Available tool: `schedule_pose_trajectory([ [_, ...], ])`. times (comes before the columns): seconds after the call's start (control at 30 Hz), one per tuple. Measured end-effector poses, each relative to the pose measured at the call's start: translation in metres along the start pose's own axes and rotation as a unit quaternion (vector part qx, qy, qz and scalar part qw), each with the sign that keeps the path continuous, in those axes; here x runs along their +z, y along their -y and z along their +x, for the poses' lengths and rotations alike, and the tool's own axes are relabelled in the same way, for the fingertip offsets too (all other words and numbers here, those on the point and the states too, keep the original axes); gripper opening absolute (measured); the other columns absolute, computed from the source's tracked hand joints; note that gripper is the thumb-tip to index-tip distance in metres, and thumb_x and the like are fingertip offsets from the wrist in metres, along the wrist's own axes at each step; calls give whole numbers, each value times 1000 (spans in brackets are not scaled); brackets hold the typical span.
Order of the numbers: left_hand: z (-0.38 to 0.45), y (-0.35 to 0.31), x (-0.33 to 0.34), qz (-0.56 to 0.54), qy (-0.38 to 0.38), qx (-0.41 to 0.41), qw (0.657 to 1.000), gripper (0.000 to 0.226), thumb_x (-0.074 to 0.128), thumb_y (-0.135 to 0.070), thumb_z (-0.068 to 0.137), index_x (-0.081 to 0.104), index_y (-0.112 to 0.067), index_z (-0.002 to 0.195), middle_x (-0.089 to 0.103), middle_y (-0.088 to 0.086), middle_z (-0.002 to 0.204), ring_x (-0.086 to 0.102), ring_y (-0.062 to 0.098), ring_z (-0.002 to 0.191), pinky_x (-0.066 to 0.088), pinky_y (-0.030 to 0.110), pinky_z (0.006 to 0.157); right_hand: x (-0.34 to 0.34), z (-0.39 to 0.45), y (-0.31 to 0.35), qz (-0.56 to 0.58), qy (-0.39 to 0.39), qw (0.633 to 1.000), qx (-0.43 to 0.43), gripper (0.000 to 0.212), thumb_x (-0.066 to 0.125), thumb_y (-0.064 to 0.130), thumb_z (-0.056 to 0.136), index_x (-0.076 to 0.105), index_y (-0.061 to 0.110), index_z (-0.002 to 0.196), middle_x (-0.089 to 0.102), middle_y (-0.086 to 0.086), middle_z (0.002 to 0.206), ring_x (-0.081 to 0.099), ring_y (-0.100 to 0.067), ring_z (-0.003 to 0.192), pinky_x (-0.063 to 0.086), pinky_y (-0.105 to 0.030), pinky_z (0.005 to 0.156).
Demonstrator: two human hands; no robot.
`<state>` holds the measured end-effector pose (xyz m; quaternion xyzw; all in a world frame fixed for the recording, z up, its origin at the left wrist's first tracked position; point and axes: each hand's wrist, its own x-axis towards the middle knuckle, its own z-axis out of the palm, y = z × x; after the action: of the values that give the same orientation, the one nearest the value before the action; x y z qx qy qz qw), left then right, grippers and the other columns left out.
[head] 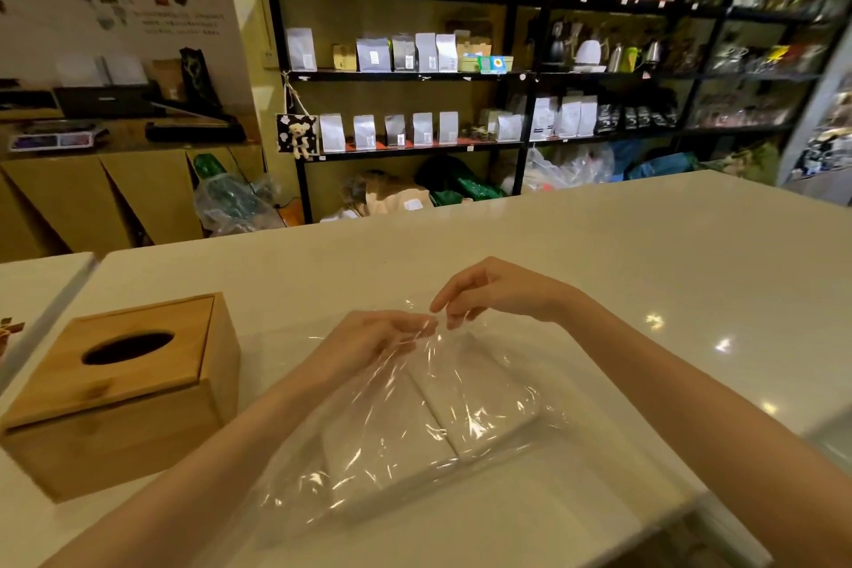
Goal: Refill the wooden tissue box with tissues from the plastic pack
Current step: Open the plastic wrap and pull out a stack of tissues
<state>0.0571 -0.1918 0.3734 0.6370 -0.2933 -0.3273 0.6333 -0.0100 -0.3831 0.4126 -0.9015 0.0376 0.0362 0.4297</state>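
A clear plastic pack (521,438) lies on the white counter in front of me, with two stacks of white tissues (433,420) side by side inside it. My left hand (373,337) and my right hand (498,291) both pinch the far top edge of the plastic, fingertips close together, lifting the film a little above the tissues. The wooden tissue box (120,387) stands to the left of the pack, lid on, its dark oval slot facing up. I cannot see any tissue in the slot.
The white counter (645,254) runs far back and to the right; its near edge drops off at the lower right. A second white surface (37,286) adjoins on the left. Black shelves of pouches (415,51) stand behind the counter.
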Motion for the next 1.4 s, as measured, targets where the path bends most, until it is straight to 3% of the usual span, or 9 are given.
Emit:
schedule_pose_trajectory([
  [0.23,5,19,-1,149,61,47,986,25,62,-14,84,71,-25,105,70,0,111,62,5,98,48,21,89,-2,-5,-18,-150,-3,988,17,12,64,13,80,74,14,87,72,1,83,65,-13,82,48,-23,79],
  [0.37,9,28,-3,185,91,47,977,26,60,-4,85,67,-3,109,67,-28,106,58,-6,107,45,13,95,-7,-9,-18,-116,-17,993,-10,11,65,10,82,73,12,89,69,6,80,59,10,68,42,-2,69],
  [0.47,14,37,-4,231,61,65,969,16,55,8,83,67,12,94,73,-14,94,64,1,97,49,16,89,-11,-14,-18,-102,-28,994,-18,12,65,7,82,72,10,90,71,-3,83,61,8,67,43,-2,69],
  [0.57,21,38,-8,183,84,15,979,23,55,0,86,75,-12,89,71,1,107,66,15,100,51,28,92,-16,-19,-16,-76,-47,996,-23,12,65,7,82,73,10,91,72,-1,78,63,4,68,45,-4,70],
  [0.7,17,38,-5,138,91,7,986,19,60,-6,84,70,2,98,73,-13,90,66,1,93,51,11,76,-20,-27,-9,-51,-73,995,-37,12,64,7,83,73,14,88,70,6,75,65,3,70,46,-5,73],
  [0.87,18,34,-11,236,98,51,965,22,68,-10,80,73,-20,100,69,-19,105,61,-3,106,46,14,93,-26,-45,4,-43,-85,993,-67,14,65,8,82,73,20,85,71,11,79,66,-1,78,50,-13,79],
  [1.03,15,33,-11,236,70,118,962,25,70,-11,76,71,-3,100,68,3,111,68,-6,78,54,13,68,-36,-75,24,11,7,998,-60,21,63,3,76,73,22,75,70,8,65,64,-9,68,53,-21,74],
  [1.23,-16,26,3,470,-8,222,854,47,45,-47,76,72,-16,98,63,1,124,61,6,104,43,12,88,-29,-115,26,37,257,965,-38,22,67,25,65,74,28,86,69,3,78,62,-12,75,50,-27,78],
  [1.4,-60,31,22,613,12,154,775,90,8,-61,69,37,-12,138,30,12,151,26,21,141,23,31,112,-3,-129,14,11,344,939,0,59,74,56,61,67,17,105,66,-9,95,61,-20,89,47,-33,86],
])
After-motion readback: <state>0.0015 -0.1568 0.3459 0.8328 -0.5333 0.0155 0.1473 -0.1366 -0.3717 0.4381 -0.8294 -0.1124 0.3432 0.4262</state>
